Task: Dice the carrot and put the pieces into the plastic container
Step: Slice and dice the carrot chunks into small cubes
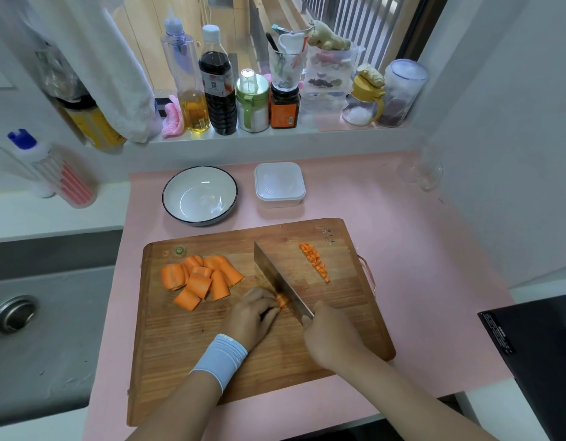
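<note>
1. Right now the dicing is under way. The right hand (329,335) grips the handle of the knife (275,275), and its blade stands against a small carrot strip (282,300). The left hand (253,313) pins this strip to the cutting board (243,361) with curled fingers.
2. Next, the job likely calls for short, even cuts, with the left fingertips backing away from the blade. The sliced carrot slabs (200,280) on the board's left side still await cutting.
3. Nothing has gone into the plastic container (279,186) yet; it sits beyond the board on the pink desk (418,249), beside a bowl (199,195).
4. Counted: one knife, one board, one container and one bowl. There are roughly eight slabs, and two end trimmings (179,250) lie at the board's far left corner. The diced pieces (315,261) form one row of well over a dozen, right of the blade.
</note>
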Demonstrator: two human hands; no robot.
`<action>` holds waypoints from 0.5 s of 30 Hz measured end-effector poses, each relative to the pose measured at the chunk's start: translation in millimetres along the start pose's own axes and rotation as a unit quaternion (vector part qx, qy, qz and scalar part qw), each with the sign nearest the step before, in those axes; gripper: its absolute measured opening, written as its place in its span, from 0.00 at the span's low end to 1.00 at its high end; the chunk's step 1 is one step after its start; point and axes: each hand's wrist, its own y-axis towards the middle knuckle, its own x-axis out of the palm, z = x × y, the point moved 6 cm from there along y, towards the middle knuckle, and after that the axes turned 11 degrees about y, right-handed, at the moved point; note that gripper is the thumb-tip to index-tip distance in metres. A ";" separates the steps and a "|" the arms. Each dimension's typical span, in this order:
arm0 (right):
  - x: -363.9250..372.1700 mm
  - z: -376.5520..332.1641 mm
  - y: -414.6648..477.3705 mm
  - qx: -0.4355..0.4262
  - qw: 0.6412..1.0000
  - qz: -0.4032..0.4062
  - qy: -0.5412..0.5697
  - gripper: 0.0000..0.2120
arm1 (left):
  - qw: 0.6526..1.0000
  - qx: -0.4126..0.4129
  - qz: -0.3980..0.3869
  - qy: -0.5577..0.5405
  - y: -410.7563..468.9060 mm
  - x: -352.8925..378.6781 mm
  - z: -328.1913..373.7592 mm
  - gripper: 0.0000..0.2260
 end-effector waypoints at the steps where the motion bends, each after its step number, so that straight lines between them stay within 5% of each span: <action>1: 0.8 0.1 1.2 0.002 1.000 0.000 0.000 0.08 | 1.000 0.003 -0.001 0.001 0.3 0.6 1.0 0.02; 15: -1.7 -22.0 5.7 -0.037 0.999 0.026 -0.004 0.05 | 1.000 0.008 -0.017 0.005 5.2 -1.0 4.2 0.05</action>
